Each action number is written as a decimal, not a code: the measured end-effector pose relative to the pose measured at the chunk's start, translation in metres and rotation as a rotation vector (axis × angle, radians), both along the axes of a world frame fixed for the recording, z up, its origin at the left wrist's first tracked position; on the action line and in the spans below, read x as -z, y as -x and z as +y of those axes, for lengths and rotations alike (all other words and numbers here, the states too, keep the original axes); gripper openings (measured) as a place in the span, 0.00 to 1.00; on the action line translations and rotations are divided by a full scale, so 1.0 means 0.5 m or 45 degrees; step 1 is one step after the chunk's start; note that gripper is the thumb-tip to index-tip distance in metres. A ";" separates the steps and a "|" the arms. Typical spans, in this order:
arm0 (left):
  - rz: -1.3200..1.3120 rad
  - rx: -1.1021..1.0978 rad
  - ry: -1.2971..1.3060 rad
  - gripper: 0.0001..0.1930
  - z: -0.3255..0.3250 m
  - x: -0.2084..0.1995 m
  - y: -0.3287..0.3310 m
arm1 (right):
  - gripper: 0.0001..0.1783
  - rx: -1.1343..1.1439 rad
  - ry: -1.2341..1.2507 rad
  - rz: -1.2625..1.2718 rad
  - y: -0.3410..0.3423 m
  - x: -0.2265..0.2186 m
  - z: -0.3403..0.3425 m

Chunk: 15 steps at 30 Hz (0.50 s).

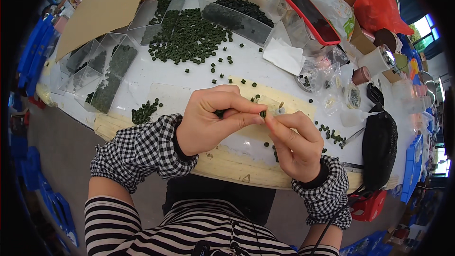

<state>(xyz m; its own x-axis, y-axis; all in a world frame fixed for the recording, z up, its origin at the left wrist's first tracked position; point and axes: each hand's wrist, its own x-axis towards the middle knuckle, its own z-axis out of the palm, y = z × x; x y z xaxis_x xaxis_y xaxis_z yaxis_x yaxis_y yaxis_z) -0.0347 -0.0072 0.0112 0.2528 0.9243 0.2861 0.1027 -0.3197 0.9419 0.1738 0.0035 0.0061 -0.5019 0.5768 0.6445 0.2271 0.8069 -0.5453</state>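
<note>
My left hand (211,116) pinches a small dark green round piece (263,114) between thumb and forefinger. More dark green shows under its curled fingers. The fingertips of my right hand (299,143) are pressed together and meet the left ones at that piece; whatever they grip is too small to make out. Beneath the hands lies a yellowish work pad (296,102), with a little upright metal pin (281,105) close behind the fingertips. A small group of green pieces (144,112) sits beside my left wrist, and others (332,134) are scattered right of my right hand.
A large heap of green pieces (189,33) covers the table's far middle. Clear plastic bins (113,78) stand at left, another (237,23) behind the heap. A red-cased phone (313,19) leans at the back right, near white tissue (284,56). A black mesh pouch (380,147) lies far right.
</note>
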 end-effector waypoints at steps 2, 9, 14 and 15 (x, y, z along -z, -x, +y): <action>-0.003 -0.004 -0.013 0.11 0.000 -0.001 0.000 | 0.26 0.001 -0.011 0.012 0.001 0.000 0.001; 0.008 -0.001 -0.019 0.12 -0.001 -0.003 0.000 | 0.26 0.005 -0.017 0.019 -0.001 0.001 0.001; 0.032 -0.001 -0.014 0.12 -0.001 -0.004 0.000 | 0.26 0.010 0.012 0.029 -0.001 0.004 0.000; 0.023 0.000 -0.018 0.12 -0.001 -0.003 -0.001 | 0.26 0.008 0.020 0.029 -0.001 0.003 0.000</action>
